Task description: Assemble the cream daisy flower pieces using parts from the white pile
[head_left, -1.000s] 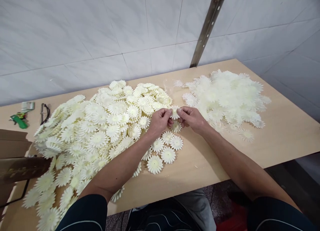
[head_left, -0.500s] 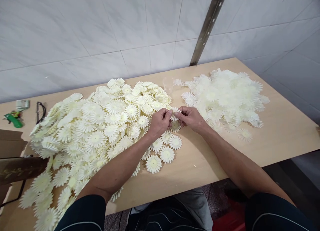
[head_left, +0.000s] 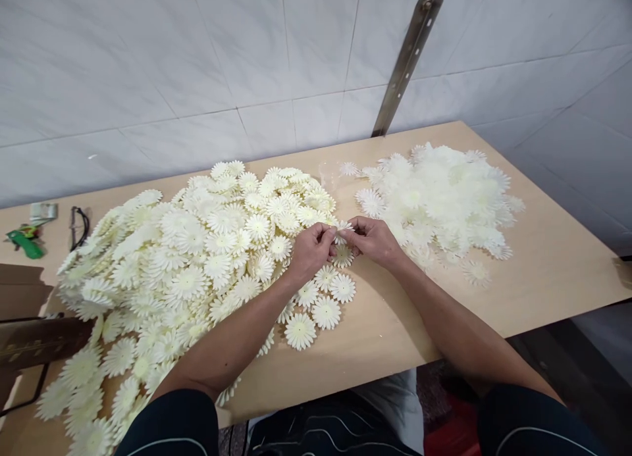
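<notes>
A round, cream, many-petalled artificial flower piece of thin, fabric-like material sits between the fingertips of both hands, held a little above the light wood-coloured tabletop. It lies just to the right of the fingertips of the left hand and just to the left of those of the right hand, so neither hand is clearly nearer. Each thumb and forefinger appears pinched together on its rim; the fingers hide part of it, and whether it is one layer or several I cannot tell. Being round, it has no long axis, and its petals fan out toward the wall. Directly below the hands, on the near side, loose cream flat flower pieces lie spread on the tabletop, some touching. To the left, close against the left hand and partly beneath the left forearm, spreads a large heap of cream-yellow layered flowers. To the right, beyond the right hand and apart from it, lies a paler heap of whitish, translucent-looking petal discs. So the hands work in the gap between the two heaps, with the larger one crowding the left side. Farther off at the far left lie a green plastic hand tool and a dark, thin-framed object, well apart from both hands.
</notes>
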Action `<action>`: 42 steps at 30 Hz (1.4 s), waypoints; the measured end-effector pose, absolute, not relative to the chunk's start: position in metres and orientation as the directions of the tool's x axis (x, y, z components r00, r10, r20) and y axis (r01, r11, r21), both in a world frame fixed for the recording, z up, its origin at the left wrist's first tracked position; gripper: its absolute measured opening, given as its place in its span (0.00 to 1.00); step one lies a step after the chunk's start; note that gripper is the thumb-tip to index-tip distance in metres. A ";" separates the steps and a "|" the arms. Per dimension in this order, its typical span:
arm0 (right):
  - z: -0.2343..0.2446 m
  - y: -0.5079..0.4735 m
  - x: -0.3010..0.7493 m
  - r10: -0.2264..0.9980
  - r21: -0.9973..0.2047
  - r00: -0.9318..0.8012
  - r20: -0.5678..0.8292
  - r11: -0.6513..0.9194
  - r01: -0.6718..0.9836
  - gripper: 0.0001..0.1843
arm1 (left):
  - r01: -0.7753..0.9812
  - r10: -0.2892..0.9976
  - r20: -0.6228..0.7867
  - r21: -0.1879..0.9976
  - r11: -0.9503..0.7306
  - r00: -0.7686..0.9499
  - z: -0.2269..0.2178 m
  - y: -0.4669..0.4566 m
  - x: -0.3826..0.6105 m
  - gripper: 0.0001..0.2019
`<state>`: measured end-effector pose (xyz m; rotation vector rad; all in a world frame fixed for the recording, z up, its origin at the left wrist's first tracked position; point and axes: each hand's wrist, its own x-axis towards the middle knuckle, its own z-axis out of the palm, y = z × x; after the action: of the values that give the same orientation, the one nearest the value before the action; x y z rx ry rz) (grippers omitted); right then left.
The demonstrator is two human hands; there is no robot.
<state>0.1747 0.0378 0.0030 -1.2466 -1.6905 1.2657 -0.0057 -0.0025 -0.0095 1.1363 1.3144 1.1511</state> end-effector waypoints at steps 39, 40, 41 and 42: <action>0.004 0.034 0.172 0.960 -0.912 -0.279 0.023 0.134 0.387 0.37 | 0.004 0.984 -0.181 0.984 0.181 0.000 -0.005 0.001 -0.008 0.22; 0.004 0.035 0.172 0.963 -0.901 -0.269 0.025 0.139 0.410 0.37 | -0.001 0.985 -0.170 0.985 0.170 0.005 -0.005 0.001 -0.009 0.23; 0.003 0.035 0.173 0.965 -0.893 -0.261 0.027 0.141 0.427 0.37 | -0.006 0.988 -0.156 0.988 0.156 0.008 -0.006 0.001 -0.009 0.23; 0.002 0.035 0.173 0.967 -0.888 -0.253 0.028 0.140 0.437 0.37 | -0.012 0.990 -0.141 0.990 0.141 0.010 -0.007 0.001 -0.009 0.24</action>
<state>0.1726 0.0350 0.0018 -1.3512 -1.7819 1.0590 -0.0086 0.0013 -0.0069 1.0995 1.2568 1.1040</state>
